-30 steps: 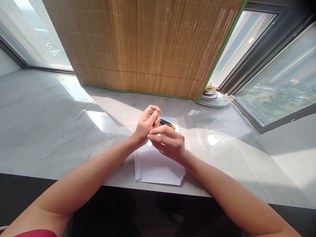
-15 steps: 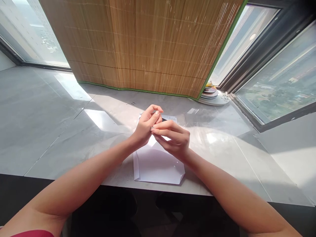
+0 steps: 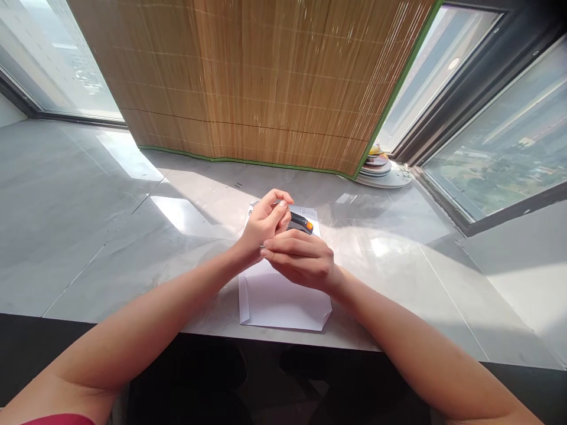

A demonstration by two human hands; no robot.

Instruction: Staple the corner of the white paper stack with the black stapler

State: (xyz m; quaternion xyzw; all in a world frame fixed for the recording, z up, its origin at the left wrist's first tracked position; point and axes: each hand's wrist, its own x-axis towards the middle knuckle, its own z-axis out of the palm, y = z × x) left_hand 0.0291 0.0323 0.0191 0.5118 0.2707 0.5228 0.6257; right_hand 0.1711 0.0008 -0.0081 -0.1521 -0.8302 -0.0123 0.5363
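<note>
My left hand [image 3: 268,221] is curled, thumb up, around a black tool with an orange end [image 3: 303,223] that looks like a stapler. Most of its body is hidden by the fingers; the orange end sticks out to the right. Just below, my right hand [image 3: 303,257] pinches with its fingertips against the heel of the left hand. A thin silvery sliver shows at those fingertips, too small to name. Under both hands lies a white folded paper, like an envelope [image 3: 286,301], near the front edge of the counter.
A bamboo blind [image 3: 266,82] with green edging hangs down behind the hands. Stacked plates [image 3: 381,174] stand at its lower right corner, beside the dark window frame [image 3: 443,118]. Sunlight patches fall on the grey tiled counter [image 3: 110,236].
My right hand has shifted slightly down and left, its fingers closer together. More of the black tool and its orange end now shows. The left hand has barely moved.
</note>
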